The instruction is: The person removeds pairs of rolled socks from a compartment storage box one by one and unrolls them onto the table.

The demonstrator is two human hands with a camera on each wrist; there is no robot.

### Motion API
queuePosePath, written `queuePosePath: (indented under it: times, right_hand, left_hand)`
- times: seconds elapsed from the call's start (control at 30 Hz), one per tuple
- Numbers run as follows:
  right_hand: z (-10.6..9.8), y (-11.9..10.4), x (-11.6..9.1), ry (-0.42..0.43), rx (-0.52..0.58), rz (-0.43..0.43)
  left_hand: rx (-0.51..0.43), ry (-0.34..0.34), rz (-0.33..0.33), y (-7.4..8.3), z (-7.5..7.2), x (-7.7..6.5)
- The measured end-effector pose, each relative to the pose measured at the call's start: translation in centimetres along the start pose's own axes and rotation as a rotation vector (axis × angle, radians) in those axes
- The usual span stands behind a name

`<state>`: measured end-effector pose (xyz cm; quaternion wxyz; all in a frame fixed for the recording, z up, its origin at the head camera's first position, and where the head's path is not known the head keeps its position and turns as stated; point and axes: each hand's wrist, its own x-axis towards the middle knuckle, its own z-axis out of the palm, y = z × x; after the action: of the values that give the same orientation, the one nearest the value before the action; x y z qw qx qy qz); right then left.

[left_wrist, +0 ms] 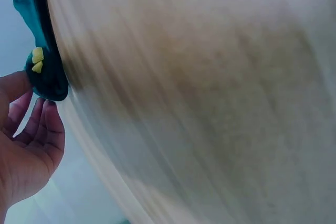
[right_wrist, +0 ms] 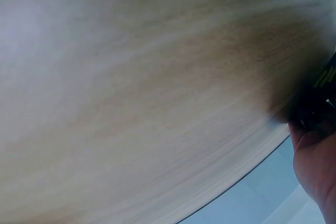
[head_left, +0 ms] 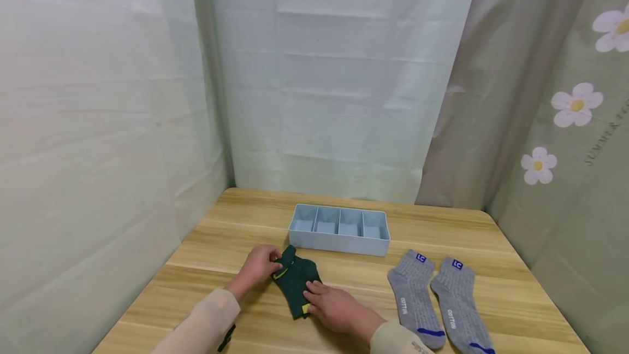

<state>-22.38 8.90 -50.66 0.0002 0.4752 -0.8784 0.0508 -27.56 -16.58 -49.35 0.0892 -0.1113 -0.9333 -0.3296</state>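
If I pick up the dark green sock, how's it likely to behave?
The dark green sock will probably flop, since its fabric bends where the left hand pinches it. It's likely light, as the material looks thin. It seems unlikely to roll, lying mostly flat on the table.

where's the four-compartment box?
Head view, just right of centre: the light-blue box sits on the table, beyond the right hand, left of the grey socks.
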Motion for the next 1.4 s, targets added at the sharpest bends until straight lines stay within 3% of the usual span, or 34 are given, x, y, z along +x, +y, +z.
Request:
queuePosePath:
  times: [0.13, 0.33, 0.87, 1.2, 1.4]
  right_hand:
    - [-0.1, 0.0, 0.0, 0.010, 0.001, -0.007]
    - [-0.2, 0.1, 0.0, 0.015, 0.003, -0.009]
    - [-0.3, 0.0, 0.1, -0.027, 0.053, 0.024]
    - [-0.1, 0.0, 0.1, -0.015, 0.034, 0.021]
    - [-0.1, 0.1, 0.1, -0.015, 0.027, 0.014]
  left_hand:
    - [0.046, -0.011, 0.048, -0.2, 0.2, 0.0]
    - [0.048, -0.024, 0.000, -0.2, 0.5, -0.1]
    - [0.034, 0.050, -0.070, -1.8, -0.6, 0.4]
    - [0.100, 0.059, 0.018, -1.9, -0.5, 0.4]
    - [0.104, 0.015, 0.014, -1.3, -0.3, 0.1]
